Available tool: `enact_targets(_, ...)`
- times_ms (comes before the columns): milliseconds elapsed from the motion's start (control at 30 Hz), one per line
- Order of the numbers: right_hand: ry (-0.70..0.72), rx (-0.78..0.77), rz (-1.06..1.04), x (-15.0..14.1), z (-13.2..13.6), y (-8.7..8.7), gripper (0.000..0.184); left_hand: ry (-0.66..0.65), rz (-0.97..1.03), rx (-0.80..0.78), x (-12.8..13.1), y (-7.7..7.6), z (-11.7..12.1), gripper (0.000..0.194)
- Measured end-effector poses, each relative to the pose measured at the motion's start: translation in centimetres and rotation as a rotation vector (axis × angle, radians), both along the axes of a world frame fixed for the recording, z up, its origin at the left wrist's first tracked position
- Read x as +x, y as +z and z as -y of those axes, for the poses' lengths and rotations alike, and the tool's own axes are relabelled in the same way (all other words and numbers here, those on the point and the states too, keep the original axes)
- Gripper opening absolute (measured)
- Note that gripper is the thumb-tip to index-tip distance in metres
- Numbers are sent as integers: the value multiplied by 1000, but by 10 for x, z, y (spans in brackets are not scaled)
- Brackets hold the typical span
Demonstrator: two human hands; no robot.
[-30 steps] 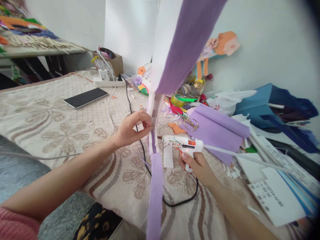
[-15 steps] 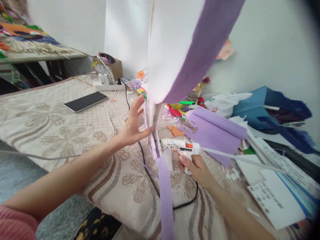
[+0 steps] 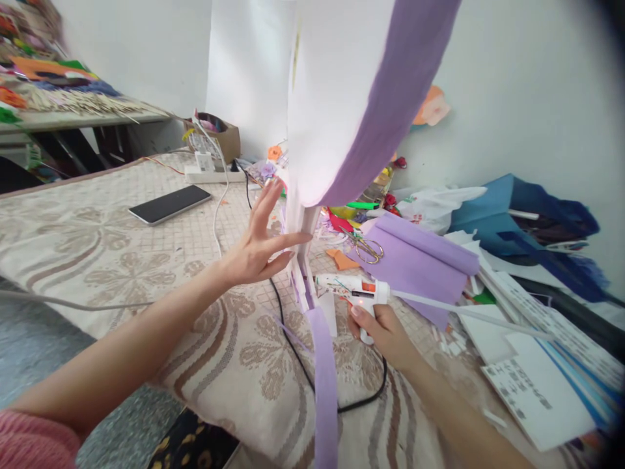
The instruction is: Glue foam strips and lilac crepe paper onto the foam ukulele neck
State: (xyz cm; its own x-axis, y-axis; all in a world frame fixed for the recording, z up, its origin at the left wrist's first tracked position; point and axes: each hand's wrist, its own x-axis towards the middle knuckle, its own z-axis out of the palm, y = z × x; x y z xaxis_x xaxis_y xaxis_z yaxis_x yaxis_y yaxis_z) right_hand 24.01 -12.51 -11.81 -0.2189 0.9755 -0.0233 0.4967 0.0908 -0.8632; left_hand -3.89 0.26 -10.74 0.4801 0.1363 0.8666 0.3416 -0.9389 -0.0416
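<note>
A tall white board piece (image 3: 336,85) with a purple paper edge stands upright in front of me. From its lower end hangs a loose purple paper strip (image 3: 325,384). My left hand (image 3: 258,251) has its fingers spread, with one fingertip against the narrow edge of the board piece and others beside it. My right hand (image 3: 383,329) is wrapped round the handle of a white hot glue gun (image 3: 349,286), whose nozzle points left at the narrow edge. A long glue stick (image 3: 469,312) sticks out of the gun's back.
A phone (image 3: 170,204) and a power strip (image 3: 215,174) lie on the left of the cloth-covered table (image 3: 122,273). Gold scissors (image 3: 368,251) rest on purple paper (image 3: 415,267). Printed boards (image 3: 541,391) and a blue bag (image 3: 488,202) are at right. A black cord (image 3: 364,405) loops underneath.
My left finger has come across onto the narrow edge, and the hand has turned slightly. The board piece's purple upper edge has shifted left in view. The glue gun has barely moved.
</note>
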Motion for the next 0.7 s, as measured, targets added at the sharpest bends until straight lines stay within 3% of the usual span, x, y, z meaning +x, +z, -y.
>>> enact_targets(200,-58,-11,-19,6,15,2,62,28,-58,74,-1,3,-5,34)
enact_targets(300,-124,1,-57,9,27,6,60,17,-16,-4,3,1,-8,25)
enact_targets(400,-207,76,-77,15,37,8,58,7,46,-101,9,2,-9,28)
enact_targets(700,-549,299,-98,30,74,-12,48,0,28,-7,20,11,-9,18)
